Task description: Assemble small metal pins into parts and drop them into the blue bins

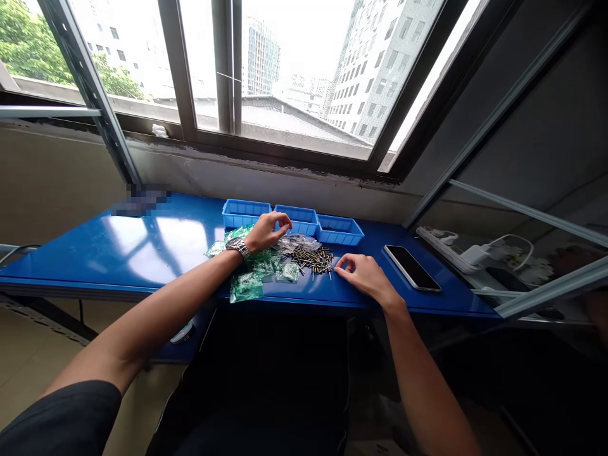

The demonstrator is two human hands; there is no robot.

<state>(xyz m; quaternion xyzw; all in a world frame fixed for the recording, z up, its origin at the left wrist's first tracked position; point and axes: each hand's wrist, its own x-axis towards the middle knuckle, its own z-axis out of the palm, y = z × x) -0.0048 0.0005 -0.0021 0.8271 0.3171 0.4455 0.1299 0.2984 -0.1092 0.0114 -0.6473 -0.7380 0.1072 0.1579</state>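
Observation:
My left hand (270, 230), with a metal watch (239, 247) on its wrist, hangs over the front of the middle blue bin (308, 223). Its fingers are curled together; whatever they may hold is hidden. Below and beside it lie small clear-and-green plastic packets (247, 286) and a heap of clear plastic bags (298, 243). My right hand (363, 273) rests at the right edge of a pile of thin black-and-gold metal rods (313, 258). Thumb and forefinger meet in a pinch close to the nearest rods; anything between them is too small to make out.
A left blue bin (247, 210) and a right blue bin (342, 235) flank the middle one, near the wall. A phone (412, 267) lies right of my right hand on the blue table (190, 253). Metal shelf posts stand at both sides; a white charger (476, 254) is at right.

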